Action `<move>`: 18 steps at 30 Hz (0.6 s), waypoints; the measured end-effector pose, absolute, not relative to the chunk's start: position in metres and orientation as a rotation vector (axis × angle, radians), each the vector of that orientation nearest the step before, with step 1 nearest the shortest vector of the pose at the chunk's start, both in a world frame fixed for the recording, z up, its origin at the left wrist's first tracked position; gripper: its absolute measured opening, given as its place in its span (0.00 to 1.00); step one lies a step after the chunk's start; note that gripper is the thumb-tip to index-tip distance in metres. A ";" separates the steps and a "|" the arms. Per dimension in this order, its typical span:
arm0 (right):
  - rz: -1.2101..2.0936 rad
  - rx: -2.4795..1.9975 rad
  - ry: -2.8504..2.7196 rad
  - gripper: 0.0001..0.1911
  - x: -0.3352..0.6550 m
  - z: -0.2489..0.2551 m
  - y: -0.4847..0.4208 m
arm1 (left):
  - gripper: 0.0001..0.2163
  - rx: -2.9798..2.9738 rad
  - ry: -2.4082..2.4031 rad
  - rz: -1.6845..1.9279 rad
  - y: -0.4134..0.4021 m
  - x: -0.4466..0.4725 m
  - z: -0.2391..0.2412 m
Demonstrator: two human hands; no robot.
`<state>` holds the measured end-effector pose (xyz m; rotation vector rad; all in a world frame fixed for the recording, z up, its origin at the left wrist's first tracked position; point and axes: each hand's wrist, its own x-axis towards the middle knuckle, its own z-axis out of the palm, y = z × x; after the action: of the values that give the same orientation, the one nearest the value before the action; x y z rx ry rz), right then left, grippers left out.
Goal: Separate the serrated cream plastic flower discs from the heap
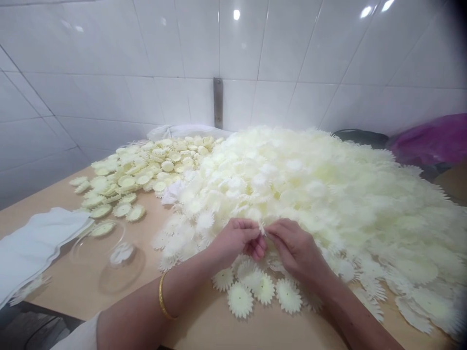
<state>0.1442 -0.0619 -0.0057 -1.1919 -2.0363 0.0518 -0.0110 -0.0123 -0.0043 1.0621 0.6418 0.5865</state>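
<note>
My left hand point(248, 236) and my right hand point(294, 243) meet fingertip to fingertip over the front of a big heap of loose, pale yellow-white flower-shaped petal discs point(310, 194). Between my left thumb and fingers a petal disc point(261, 227) is pinched, seen nearly edge-on. My right thumb and forefinger close together at its edge; whatever they grip is too small to make out. Beneath my hands, several single discs with toothed rims and a small centre hole, such as one disc point(240, 299), lie flat on the wooden table point(204, 325).
Thicker, layered flower discs point(146, 170) are piled at the back left. White sheets point(40, 243) lie at the left edge, near a clear round dish point(122, 260) with white material inside. A purple bag point(430, 138) sits back right. A tiled wall point(109, 97) closes off the rear.
</note>
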 end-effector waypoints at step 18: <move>0.231 -1.066 -1.581 0.10 0.147 0.040 -0.103 | 0.11 1.194 0.797 0.683 -0.016 -0.009 -0.009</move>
<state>0.1467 -0.1035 0.0396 -1.0658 -1.5809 0.2308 -0.0094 -0.0156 -0.0095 1.1938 0.7968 0.6831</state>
